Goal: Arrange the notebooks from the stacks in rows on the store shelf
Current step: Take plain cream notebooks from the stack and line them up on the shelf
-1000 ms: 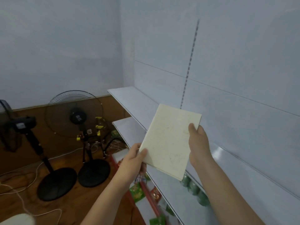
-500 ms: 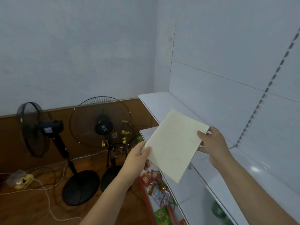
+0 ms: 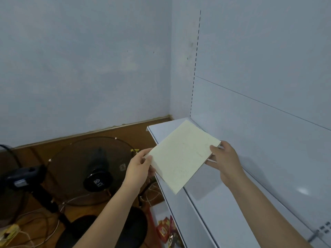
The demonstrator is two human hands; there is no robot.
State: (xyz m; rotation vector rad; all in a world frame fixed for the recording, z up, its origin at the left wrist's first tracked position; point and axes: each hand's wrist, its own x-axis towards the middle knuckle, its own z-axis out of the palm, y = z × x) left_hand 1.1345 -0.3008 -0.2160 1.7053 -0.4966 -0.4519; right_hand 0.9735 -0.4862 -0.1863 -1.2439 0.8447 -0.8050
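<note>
Holding a thin cream-coloured rectangular notebook by two opposite corners, the left hand pinches its near-left corner and the right hand pinches the far-right one. It hangs tilted between them, over the far end of the glossy white metal shelf that runs under the right hand. With such light corner grips, the notebook could slip, or land crooked and spoil the row.

Pale blue walls, brown wooden floor, two black standing fans beside tangled cables.
</note>
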